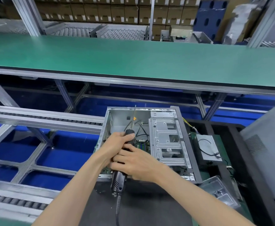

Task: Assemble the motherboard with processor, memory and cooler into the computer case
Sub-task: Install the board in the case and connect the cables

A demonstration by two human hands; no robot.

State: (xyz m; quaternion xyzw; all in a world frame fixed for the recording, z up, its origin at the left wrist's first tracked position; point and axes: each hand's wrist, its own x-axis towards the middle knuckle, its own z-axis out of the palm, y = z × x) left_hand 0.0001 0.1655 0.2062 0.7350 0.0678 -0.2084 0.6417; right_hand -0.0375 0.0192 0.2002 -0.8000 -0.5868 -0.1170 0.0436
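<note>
Both hands held a black electric screwdriver (119,175). The left hand (117,144) had its fingers wrapped around its top, the right hand (133,162) around its middle. Under them, the open computer case (166,141) lay on the tabletop (141,209), with the green motherboard (141,145) inside.

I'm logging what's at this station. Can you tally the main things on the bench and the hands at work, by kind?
Computer case: 1
Motherboard, inside the case: 1
Electric screwdriver, gripped by both hands: 1
Hands, left and right: 2
Loose metal box with cable, right of the case: 1
Total: 6
</note>
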